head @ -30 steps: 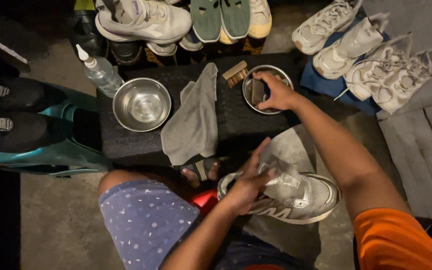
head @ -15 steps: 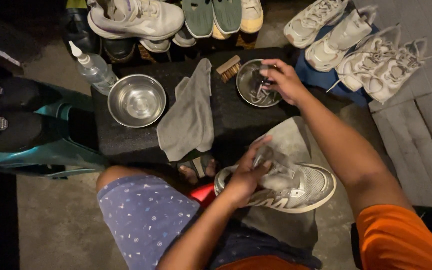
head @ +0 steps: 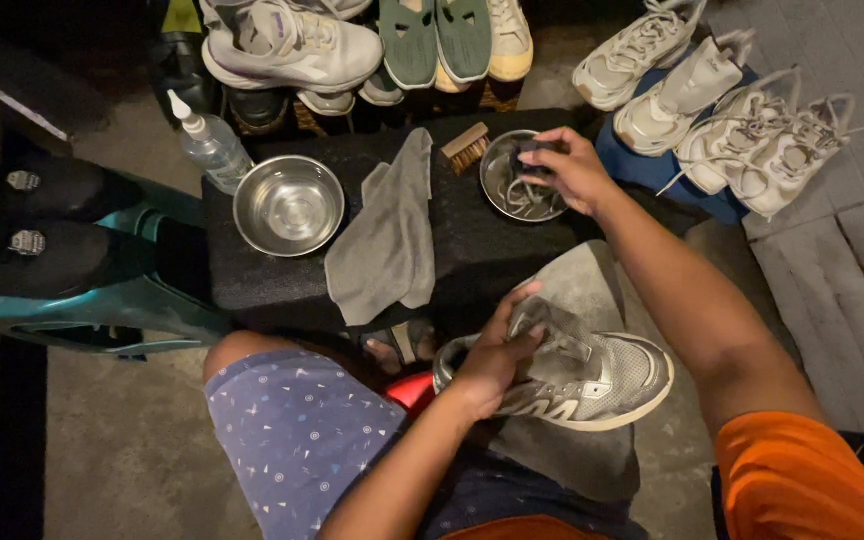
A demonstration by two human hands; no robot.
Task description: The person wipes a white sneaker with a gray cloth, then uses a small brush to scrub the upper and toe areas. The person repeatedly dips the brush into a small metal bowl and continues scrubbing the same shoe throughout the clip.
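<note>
Two small round pale labels (head: pixel 25 212) on dark footwear, far left.

Grey cloth (head: pixel 387 235) beside an empty steel bowl (head: pixel 289 204), spray bottle (head: pixel 210 145) behind.

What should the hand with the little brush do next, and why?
Probably lift the small dark brush out of the right-hand metal bowl and carry it to the grey sneaker. The right hand grips the brush over that bowl, while the left hand steadies the sneaker on the person's lap, tongue side up, apparently ready for scrubbing.
</note>
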